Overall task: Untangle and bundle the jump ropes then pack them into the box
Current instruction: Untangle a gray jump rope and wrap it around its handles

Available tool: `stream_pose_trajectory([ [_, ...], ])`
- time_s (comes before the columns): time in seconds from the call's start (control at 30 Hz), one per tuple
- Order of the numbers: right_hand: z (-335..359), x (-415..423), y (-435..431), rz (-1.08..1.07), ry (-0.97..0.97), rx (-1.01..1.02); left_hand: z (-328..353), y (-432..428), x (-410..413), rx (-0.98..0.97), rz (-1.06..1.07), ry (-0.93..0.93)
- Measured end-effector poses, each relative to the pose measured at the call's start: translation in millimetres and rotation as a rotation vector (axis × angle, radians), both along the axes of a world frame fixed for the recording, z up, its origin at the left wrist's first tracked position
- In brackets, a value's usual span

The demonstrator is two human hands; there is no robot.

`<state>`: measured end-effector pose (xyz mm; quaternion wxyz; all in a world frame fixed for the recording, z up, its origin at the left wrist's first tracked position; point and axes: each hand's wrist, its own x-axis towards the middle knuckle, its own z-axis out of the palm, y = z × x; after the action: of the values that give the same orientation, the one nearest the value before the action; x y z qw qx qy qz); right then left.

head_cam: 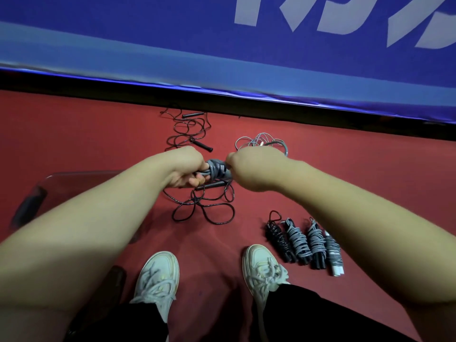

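Fingers curled tight on both sides: left hand [187, 169] and right hand [251, 166] grip one grey rope bundle [218, 169] above the red floor [98, 134]. Beneath it lies a loose black rope [204, 208]. Four finished bundles [304, 240] sit beside the right shoe [261, 267], with the clear box [74, 183] to the left. The white lettering on the blue banner [148, 33] is cropped and unreadable.

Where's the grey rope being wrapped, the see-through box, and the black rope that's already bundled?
grey rope [217, 168]: head view, on its wound coils.
see-through box [74, 174]: head view, on its far rim.
black bundle [280, 241]: head view, on its middle wraps.
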<state>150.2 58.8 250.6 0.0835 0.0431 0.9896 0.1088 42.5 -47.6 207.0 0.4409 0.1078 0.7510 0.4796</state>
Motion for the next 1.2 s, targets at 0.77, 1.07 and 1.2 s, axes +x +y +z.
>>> stream_pose_trajectory([
  [0.77, -71, 1, 34, -0.178, 0.104, -0.907, 43, -25, -9, 0.719, 0.017, -0.256],
  [1.07, -54, 0, 88, -0.297, 0.0, -0.731, 37, -21, 7, 0.24, -0.456, 0.277],
  [1.2, -22, -10, 82, -0.213, -0.043, -0.473, 25, -9, 18, 0.036, -0.525, 0.34],
])
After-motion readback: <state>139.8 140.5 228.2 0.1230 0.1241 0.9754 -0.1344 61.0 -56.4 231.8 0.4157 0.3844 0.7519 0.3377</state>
